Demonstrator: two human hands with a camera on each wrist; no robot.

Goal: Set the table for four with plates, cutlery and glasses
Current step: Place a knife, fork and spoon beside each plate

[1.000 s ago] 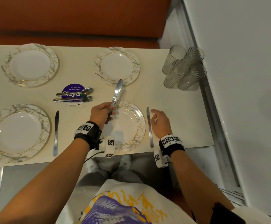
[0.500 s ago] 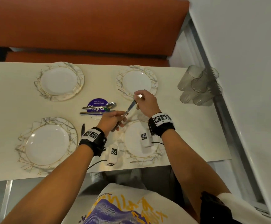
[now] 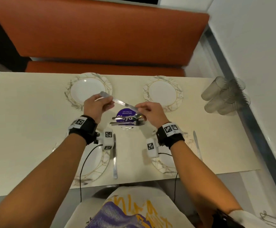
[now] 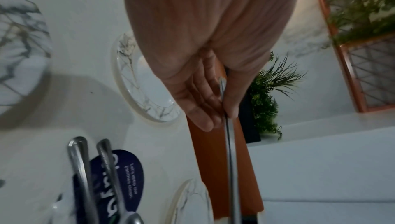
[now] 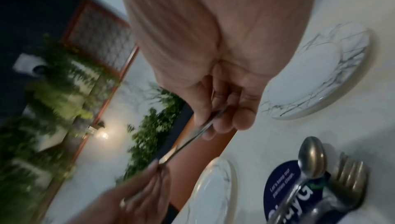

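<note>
Holding: you have one knife [image 3: 120, 101] in the air between both hands, above the table [image 3: 27, 122] and over the gap between the two far plates.
Left hand: your left hand [image 3: 95, 107] pinches one end of the knife, thumb against fingers, as the left wrist view shows.
Right hand: your right hand [image 3: 151, 112] pinches the other end; which end is blade and which handle I cannot tell through the blur.
Change: a second ago your left hand alone held this knife upright over the near right plate while your right hand lay beside a knife on the table; half a second ago the right hand reached up to it. Now both grips share it, further up the frame.
Meaning: you look to be turning or passing the knife for a far setting, most likely the upper right plate [image 3: 163, 92] or the upper left plate [image 3: 88, 90], neither of which has cutlery beside it.
Near settings: a knife [image 3: 115, 159] lies right of the lower left plate [image 3: 99, 168], and another knife [image 3: 197, 146] right of the lower right plate [image 3: 162, 163].
Cutlery left: a spoon [image 3: 128, 116] and fork [image 3: 129, 123] lie on the purple sticker [image 3: 125, 112] at centre.
Glasses: the glasses [image 3: 225, 96] are bunched at the right edge, none set out.
Progress: all four plates are down, two knives placed; forks, spoons and glasses remain.
</note>
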